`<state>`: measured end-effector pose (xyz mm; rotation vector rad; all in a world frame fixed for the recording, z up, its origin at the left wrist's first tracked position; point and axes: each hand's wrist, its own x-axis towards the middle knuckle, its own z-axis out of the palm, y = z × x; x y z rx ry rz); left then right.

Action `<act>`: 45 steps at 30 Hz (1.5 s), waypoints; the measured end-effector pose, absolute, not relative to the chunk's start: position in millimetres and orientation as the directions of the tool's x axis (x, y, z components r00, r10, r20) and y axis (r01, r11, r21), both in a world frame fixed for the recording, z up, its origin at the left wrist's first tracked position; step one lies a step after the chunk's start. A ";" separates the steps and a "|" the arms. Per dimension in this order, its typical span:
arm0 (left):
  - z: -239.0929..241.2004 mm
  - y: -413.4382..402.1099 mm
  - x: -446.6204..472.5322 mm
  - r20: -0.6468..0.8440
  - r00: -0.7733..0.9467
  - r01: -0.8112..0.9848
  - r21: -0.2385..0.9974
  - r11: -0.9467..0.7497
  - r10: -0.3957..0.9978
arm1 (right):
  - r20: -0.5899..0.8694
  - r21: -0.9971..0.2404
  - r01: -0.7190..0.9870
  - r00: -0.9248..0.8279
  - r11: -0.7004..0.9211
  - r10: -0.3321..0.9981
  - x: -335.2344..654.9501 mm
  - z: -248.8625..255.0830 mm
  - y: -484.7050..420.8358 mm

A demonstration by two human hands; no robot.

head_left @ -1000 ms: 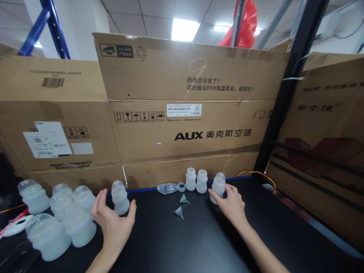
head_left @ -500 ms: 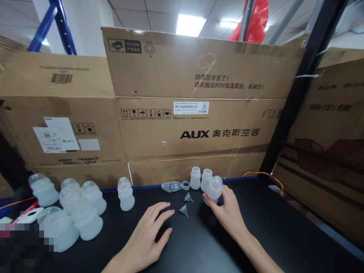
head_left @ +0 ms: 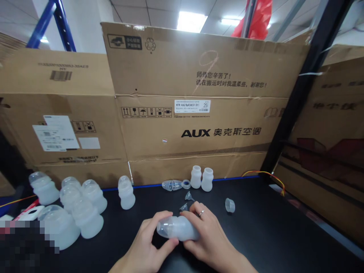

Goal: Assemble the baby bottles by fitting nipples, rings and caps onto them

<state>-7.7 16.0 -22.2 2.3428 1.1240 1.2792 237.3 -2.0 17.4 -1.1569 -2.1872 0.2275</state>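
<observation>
Translucent silicone bottle (head_left: 178, 229) lies sideways above the black bench (head_left: 256, 242), grasped by both hands.
Left grip (head_left: 148, 246) clasps its capped end, right grip (head_left: 207, 235) its body; 2 uncapped bottles (head_left: 201, 178) stand behind, 1 loose cap (head_left: 229, 205) lies right.

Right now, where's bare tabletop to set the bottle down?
Free: black tabletop right of the right hand, past the loose cap. Also a strip between the lone capped bottle and the left hand. Crowded: bottle cluster far left; small funnels and two open bottles behind the held bottle.
</observation>
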 end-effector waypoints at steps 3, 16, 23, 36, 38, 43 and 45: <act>-1.2 12.3 1.3 0.585 0.331 0.352 0.651 -0.672 0.740 | 0.479 -0.503 0.622 -0.378 0.600 0.792 240.1 17.7 0.9; 5.2 -8.1 4.9 0.500 0.273 0.214 0.802 -0.558 0.822 | 0.203 -0.884 0.345 -0.322 0.315 0.925 233.0 -1.8 -10.9; 29.0 20.6 -11.1 0.747 0.144 0.559 0.480 -0.677 0.649 | 0.515 -0.661 0.430 -0.336 0.615 0.788 238.3 13.5 1.7; 19.9 62.7 -39.3 0.957 -0.052 0.925 0.154 -0.347 0.285 | 0.501 -0.747 0.646 0.395 0.155 0.770 311.9 -11.2 59.1; 21.4 61.5 -39.9 0.985 0.115 0.924 -0.057 -0.379 0.131 | 0.468 -0.788 0.587 0.373 0.187 0.801 304.7 -22.8 62.8; 14.0 39.7 -21.4 0.840 0.506 0.714 -0.280 -0.642 0.197 | 0.471 -0.807 0.477 0.165 0.348 0.866 274.3 -34.5 57.5; 6.4 32.7 -9.9 0.741 0.627 0.606 -0.273 -0.747 0.239 | 0.484 -0.794 0.458 0.080 0.399 0.872 266.5 -31.6 51.7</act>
